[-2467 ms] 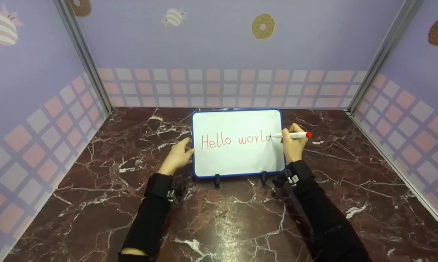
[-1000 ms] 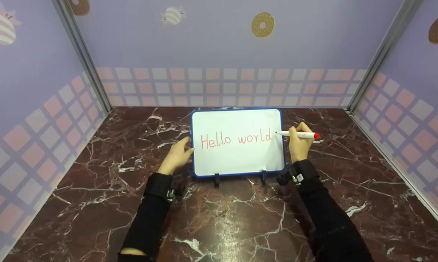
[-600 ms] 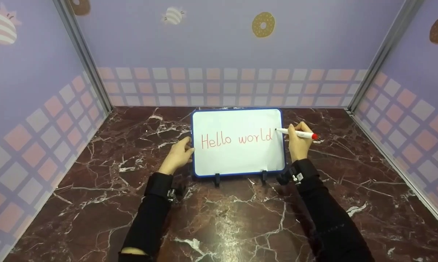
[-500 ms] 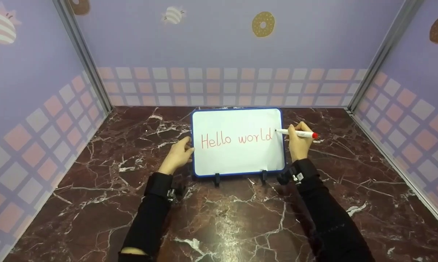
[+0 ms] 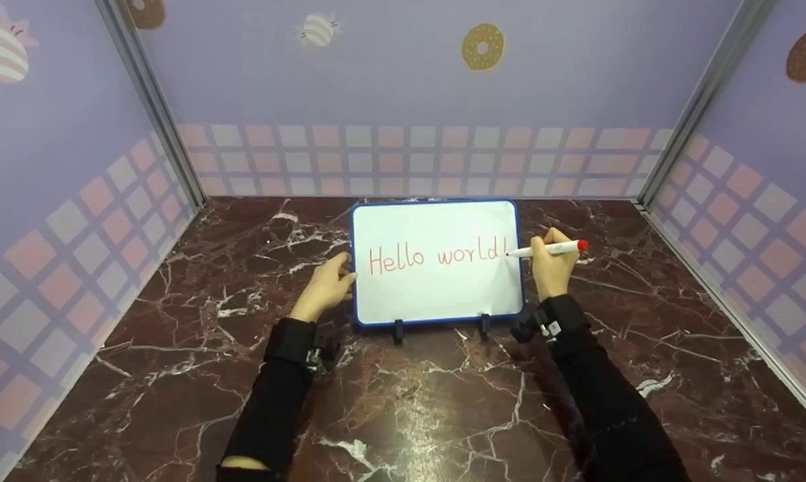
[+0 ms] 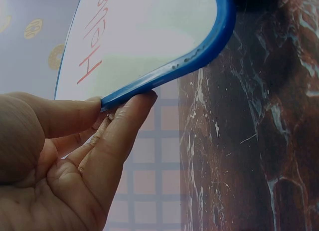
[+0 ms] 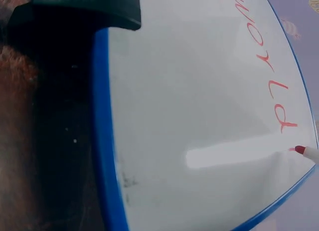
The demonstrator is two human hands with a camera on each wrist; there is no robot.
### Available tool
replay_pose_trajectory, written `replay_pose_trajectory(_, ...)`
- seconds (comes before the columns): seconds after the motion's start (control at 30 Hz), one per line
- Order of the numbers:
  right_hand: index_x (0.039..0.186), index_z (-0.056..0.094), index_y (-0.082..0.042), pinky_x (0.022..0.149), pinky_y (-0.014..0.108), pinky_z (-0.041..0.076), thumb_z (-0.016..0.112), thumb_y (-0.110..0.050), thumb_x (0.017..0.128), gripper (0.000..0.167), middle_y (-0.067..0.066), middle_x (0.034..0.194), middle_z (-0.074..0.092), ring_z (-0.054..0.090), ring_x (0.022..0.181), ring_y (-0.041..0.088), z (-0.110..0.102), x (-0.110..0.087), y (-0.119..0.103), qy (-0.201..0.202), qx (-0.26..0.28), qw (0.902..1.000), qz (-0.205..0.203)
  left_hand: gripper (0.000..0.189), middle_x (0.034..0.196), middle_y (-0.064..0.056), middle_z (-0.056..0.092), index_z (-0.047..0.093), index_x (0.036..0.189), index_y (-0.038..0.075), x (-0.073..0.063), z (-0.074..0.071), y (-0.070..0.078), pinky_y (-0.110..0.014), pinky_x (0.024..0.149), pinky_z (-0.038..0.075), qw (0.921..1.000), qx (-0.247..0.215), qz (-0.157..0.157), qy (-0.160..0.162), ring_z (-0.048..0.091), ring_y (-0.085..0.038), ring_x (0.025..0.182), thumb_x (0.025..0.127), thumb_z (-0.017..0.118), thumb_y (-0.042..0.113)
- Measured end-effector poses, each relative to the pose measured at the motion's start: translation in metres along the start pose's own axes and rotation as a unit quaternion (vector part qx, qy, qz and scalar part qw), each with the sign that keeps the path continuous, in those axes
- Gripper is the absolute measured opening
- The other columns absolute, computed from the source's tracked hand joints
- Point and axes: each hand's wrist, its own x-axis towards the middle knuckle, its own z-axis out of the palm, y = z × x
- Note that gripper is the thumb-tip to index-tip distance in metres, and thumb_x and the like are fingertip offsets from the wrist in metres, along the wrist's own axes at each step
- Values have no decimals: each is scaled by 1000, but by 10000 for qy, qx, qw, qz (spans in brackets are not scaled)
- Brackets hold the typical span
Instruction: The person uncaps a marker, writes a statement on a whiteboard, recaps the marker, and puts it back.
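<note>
A small whiteboard point(image 5: 436, 294) with a blue frame leans back on a stand with black clips, bearing red "Hello world!" lettering. My left hand point(image 5: 324, 288) holds the board's left edge. In the left wrist view the thumb point(image 6: 75, 115) and fingers point(image 6: 119, 141) meet at the blue rim. My right hand point(image 5: 551, 268) pinches a white marker point(image 5: 555, 248) with a red end. The marker's tip is at the foot of the exclamation mark, at or very near the board. Only the marker's tip end shows in the right wrist view; the right hand is out of that frame.
The black clips point(image 5: 398, 332) grip the board's lower edge and jut toward me. Dark red marbled tabletop point(image 5: 403, 408) surrounds the stand. Patterned lilac panels point(image 5: 403, 87) rise at the back and both sides, joined by metal posts.
The "d" was finished and an exclamation stroke has appeared after it. The right hand shifted right with the marker, whose tip then moved down. My left hand stays at the edge.
</note>
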Motion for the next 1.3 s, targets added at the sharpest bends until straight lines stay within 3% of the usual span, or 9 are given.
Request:
replay_pose_trajectory(0.37,60,29,13,33,13,31,52,15,80,30,-10,42,41,40,34,0,2,0,5,-106,59,9999,-25,38,124,-34,58,43,139,-6,0,0,2,-44,87,62,10000,-18,-18,51,64,-43,106,102,47,1)
replay_pose_trajectory(0.6,64,28,19,34,12,30,52,14,80,28,-10,43,40,39,35,0,2,0,3,-66,4,10000,-50,35,122,-33,59,45,137,-5,1,0,4,-45,89,61,10000,-6,-37,44,65,-42,104,102,47,2)
replay_pose_trajectory(0.7,59,29,11,35,13,31,51,15,80,31,-10,43,39,38,36,1,2,2,6,39,209,9997,105,37,123,-33,58,44,138,-5,1,0,2,-44,88,61,10000,-37,-43,55,65,-42,105,102,47,2)
replay_pose_trajectory(0.83,53,35,-9,35,16,33,50,15,81,40,-8,44,39,39,37,6,-2,11,14,499,846,9941,455,39,125,-34,57,42,140,-6,1,0,1,-43,88,62,9999,-97,-19,48,64,-44,108,102,47,2)
replay_pose_trajectory(0.9,53,35,-14,35,17,34,48,15,83,43,-6,46,40,40,37,8,-5,16,14,746,1368,9854,693,39,126,-34,56,43,140,-8,1,0,1,-44,88,61,10000,-73,24,23,64,-44,110,102,47,2)
replay_pose_trajectory(0.97,55,37,-14,36,18,34,46,14,86,42,-5,49,42,41,38,9,-8,19,8,969,2038,9691,997,40,127,-35,56,43,139,-10,1,-2,1,-45,89,61,10000,14,98,-10,63,-44,111,101,48,2)
replay_pose_trajectory(1.13,61,43,-9,38,14,30,39,9,93,37,-2,49,46,40,38,9,-20,23,-11,1222,3579,9079,1809,43,134,-32,56,48,137,-11,-1,-14,-1,-51,103,52,9960,758,467,-72,57,-44,122,103,50,14)
replay_pose_trajectory(1.23,63,46,-5,39,14,28,35,7,95,36,1,48,46,39,38,10,-26,24,-21,1108,4256,8703,2216,39,130,-30,59,56,130,-9,-4,-24,-5,-54,107,46,9846,1552,707,370,56,-44,122,101,54,17)
replay_pose_trajectory(1.3,62,47,-4,39,15,29,33,5,96,39,2,47,46,39,38,11,-28,24,-25,998,4519,8519,2453,37,124,-31,62,59,123,-9,-7,-30,-9,-56,102,49,9714,2168,508,826,57,-47,118,97,61,17)
